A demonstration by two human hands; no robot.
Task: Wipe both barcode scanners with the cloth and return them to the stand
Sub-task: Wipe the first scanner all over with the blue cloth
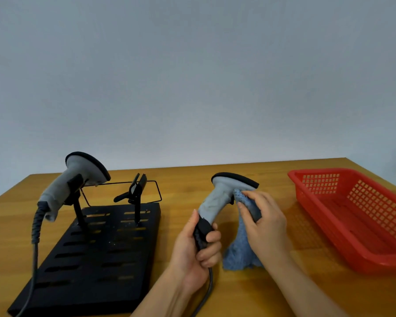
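Left hand [196,244] grips scanner [217,200] by its handle to steady it; right hand [262,221] pinches cloth [240,252] against the neck, wiping. Second scanner [78,179] sits in stand [96,255], left of both hands.

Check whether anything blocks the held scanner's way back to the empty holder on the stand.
Nothing visible does. The held scanner, gripped by the left hand, is right of the stand; the empty holder stands free, with bare table between. The other scanner occupies the left holder.
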